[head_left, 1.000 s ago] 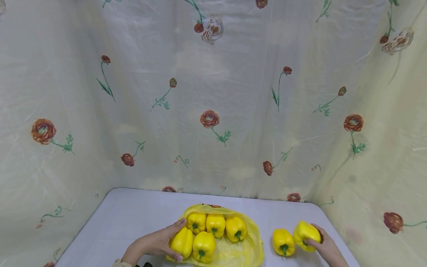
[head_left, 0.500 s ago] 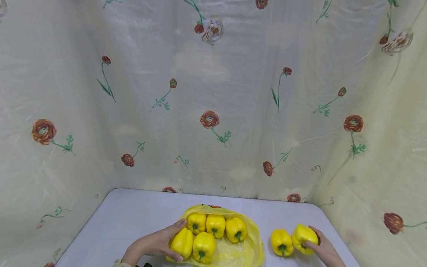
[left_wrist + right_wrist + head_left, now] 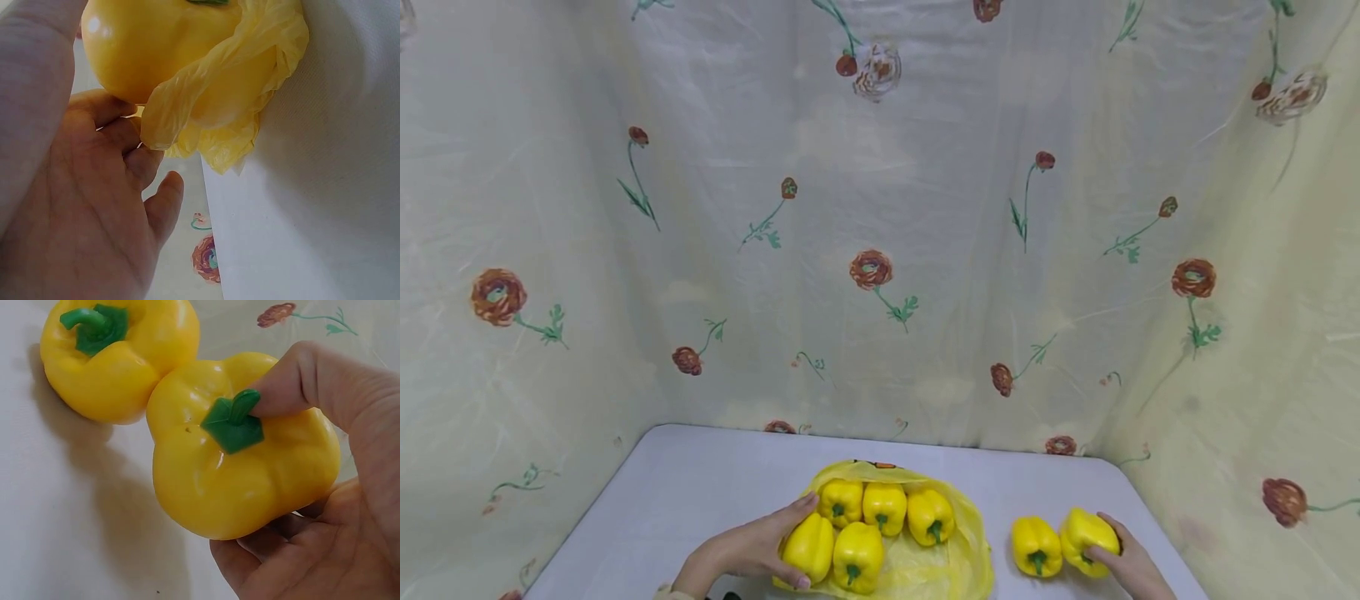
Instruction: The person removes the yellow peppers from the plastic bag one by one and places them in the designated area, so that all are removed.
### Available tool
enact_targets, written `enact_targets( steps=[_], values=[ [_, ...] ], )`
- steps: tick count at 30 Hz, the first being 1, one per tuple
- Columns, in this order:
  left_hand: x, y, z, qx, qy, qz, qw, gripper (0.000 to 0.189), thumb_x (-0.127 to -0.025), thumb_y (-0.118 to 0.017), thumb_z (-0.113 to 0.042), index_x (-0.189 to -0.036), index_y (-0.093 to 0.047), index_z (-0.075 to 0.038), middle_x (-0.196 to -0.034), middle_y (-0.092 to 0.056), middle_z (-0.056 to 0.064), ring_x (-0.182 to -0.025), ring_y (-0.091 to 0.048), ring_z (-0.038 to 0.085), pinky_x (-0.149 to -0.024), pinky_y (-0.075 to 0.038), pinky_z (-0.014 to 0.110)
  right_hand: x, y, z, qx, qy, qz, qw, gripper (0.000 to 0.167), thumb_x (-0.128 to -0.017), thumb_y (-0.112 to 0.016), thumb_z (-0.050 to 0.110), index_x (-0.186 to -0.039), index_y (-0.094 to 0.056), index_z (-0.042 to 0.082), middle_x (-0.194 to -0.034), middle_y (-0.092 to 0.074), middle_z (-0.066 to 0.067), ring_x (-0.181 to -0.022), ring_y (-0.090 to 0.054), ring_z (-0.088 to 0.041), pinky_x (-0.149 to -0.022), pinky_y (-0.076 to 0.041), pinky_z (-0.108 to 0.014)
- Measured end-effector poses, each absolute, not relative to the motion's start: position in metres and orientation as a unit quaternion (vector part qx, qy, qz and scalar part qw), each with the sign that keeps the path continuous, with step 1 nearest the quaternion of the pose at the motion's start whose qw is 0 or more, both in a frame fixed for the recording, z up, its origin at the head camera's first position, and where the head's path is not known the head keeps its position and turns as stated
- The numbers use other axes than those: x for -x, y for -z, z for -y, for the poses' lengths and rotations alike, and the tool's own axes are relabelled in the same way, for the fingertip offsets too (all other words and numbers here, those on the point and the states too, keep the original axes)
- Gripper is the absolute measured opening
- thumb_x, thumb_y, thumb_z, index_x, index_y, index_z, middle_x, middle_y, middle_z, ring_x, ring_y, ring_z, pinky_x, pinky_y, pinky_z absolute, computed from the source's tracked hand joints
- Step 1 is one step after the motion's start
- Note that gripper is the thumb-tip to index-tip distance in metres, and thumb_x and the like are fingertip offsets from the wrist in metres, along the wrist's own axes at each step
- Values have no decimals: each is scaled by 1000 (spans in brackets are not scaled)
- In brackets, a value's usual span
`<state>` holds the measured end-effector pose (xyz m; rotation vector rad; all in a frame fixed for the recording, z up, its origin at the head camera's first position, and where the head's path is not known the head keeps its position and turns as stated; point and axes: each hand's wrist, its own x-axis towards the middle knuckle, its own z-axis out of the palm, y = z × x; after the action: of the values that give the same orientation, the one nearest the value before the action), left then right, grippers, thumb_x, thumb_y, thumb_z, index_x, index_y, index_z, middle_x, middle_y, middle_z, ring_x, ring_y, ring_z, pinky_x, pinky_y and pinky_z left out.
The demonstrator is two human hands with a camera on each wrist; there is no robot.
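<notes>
Several yellow bell peppers, among them a front one (image 3: 858,554), lie in a yellow plastic bag (image 3: 932,575) spread on the table. At the bag's left side my left hand (image 3: 748,543) holds the leftmost bell pepper (image 3: 808,550), thumb in front and fingers behind. The left wrist view shows my curved fingers (image 3: 115,119) against that pepper and the bag's crumpled edge. Off to the right, my right hand (image 3: 1131,557) grips another yellow bell pepper (image 3: 206,481), its thumb beside the green stem. That pepper overlaps a second loose one (image 3: 119,369) on its left.
A white table (image 3: 700,467) lies under everything. Flower-patterned sheeting (image 3: 955,333) rises behind the table and on both sides. A small dark object (image 3: 732,596) shows at the bottom edge beside my left wrist.
My right hand has lowered slightly with its bell pepper. The loose pepper beside it shifted a little left, then back right. My left hand and the bag have not moved.
</notes>
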<state>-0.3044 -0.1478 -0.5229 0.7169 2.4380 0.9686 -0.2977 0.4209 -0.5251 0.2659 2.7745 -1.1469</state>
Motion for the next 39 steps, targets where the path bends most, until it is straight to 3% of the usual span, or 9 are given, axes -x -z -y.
enact_targets(
  steps=[19, 39],
  values=[
    [304, 521, 147, -259, -346, -877, 208, 111, -75, -76, -53, -156, -14, -11, -162, -14, 15, -147, -19, 37, -114, -24, 60, 300, 542, -427, -94, 368, -921, 90, 86, -89, -61, 38, -141, -20, -17, -137, -30, -44, -113, -45, -48, -101, -37, -63],
    [303, 519, 147, -265, -344, -878, 200, 110, -75, -77, -51, -155, -14, -9, -162, -13, 16, -147, -19, 38, -114, -25, 60, 303, 548, -431, -100, 374, -915, 112, 90, -89, -61, 44, -140, -21, -20, -137, -31, -44, -112, -47, -46, -99, -41, -58]
  ],
)
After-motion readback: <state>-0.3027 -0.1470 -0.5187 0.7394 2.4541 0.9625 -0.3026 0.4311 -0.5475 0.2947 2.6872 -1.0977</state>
